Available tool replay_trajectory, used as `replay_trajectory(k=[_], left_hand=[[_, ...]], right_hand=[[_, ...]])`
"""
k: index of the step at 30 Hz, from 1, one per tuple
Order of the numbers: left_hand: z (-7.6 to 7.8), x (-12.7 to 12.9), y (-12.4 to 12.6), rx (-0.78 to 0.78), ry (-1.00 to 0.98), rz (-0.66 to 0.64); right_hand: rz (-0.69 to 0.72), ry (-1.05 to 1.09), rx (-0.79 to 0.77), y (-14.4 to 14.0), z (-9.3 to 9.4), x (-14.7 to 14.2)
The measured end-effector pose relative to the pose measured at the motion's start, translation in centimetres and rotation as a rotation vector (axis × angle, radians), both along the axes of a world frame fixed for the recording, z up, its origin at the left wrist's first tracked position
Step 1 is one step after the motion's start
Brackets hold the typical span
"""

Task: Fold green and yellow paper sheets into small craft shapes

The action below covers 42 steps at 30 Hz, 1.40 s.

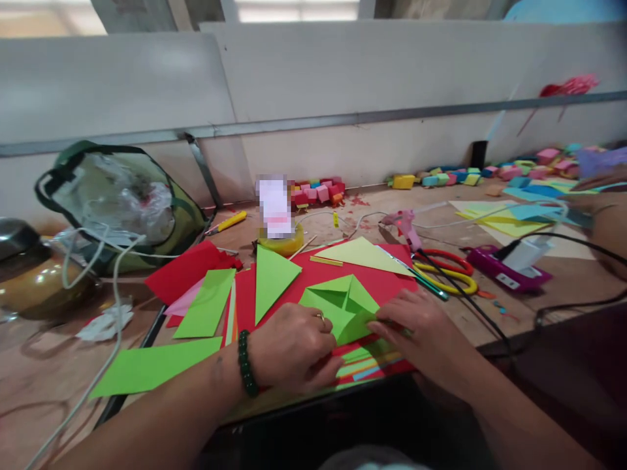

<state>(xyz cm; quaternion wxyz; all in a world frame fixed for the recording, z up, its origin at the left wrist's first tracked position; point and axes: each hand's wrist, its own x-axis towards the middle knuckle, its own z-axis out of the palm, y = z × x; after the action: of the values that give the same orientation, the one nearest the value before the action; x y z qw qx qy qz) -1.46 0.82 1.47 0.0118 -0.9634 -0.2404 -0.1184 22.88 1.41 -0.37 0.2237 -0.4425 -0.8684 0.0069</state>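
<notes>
Head view. Both hands are on a green sheet (343, 307) lying on red paper (372, 282) at the near edge of the table (514, 307). The left hand (294, 346) has its fingers curled down, pressing the sheet's lower left edge. The right hand (416, 326) pinches the lower right corner, fingers narrow and closed on the paper.

State of the fold: the sheet already carries several creases. An open pocket with raised flaps shows in its middle and the outline is no longer square, so I judge it partway folded, with the near edge being worked. It does not look like a finished form; how many folds remain cannot be told.

Other pieces: a green triangle (272, 277) just left of the sheet, a paler triangle (365, 254) behind it, and flat green strips (206, 303) further left, all lying apart from the hands. Scissors (445, 271) and glue gun (404, 225) lie to the right, untouched. Small folded cubes (318, 191) are lined up along the back wall.
</notes>
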Motion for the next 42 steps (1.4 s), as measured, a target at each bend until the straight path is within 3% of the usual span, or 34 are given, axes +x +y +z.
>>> replay_trajectory(k=[8, 12, 14, 16, 19, 24, 29, 34, 38, 42], left_hand=[[0.5, -0.3, 0.7, -0.004, -0.083, 0.055], [0.3, -0.5, 1.3, 0.002, -0.292, 0.337], [-0.1, -0.6, 1.9, -0.052, -0.313, 0.479], [-0.5, -0.7, 2.4, -0.170, -0.256, 0.530], [-0.9, -0.9, 2.8, -0.243, -0.225, 0.483], [0.0, -1.3, 2.9, -0.334, -0.171, 0.268], [1.3, -2.7, 3.4, -0.597, -0.193, 0.073], [1.6, -3.8, 4.1, -0.722, -0.217, 0.074], [0.7, -3.6, 4.8, -0.656, -0.306, 0.129], [-0.2, -2.8, 4.8, -0.607, -0.442, 0.229]], right_hand=[[-0.111, 0.056, 0.142, 0.6, -0.8, -0.4], [-0.066, 0.125, 0.034, 0.9, -1.2, -0.2], [-0.095, 0.120, -0.001, 1.1, -1.5, -0.2], [-0.148, 0.106, -0.005, 1.4, -1.6, -0.4], [-0.167, 0.082, -0.013, 1.5, -1.6, -0.7], [-0.065, 0.052, -0.010, 1.4, -1.6, -1.0], [-0.131, 0.105, 0.009, 1.8, -2.1, -0.8], [-0.044, 0.118, 0.108, 1.8, -2.4, -0.6], [0.054, 0.097, 0.098, 1.3, -1.7, -0.9], [0.067, 0.108, 0.046, 0.4, -0.5, -1.3]])
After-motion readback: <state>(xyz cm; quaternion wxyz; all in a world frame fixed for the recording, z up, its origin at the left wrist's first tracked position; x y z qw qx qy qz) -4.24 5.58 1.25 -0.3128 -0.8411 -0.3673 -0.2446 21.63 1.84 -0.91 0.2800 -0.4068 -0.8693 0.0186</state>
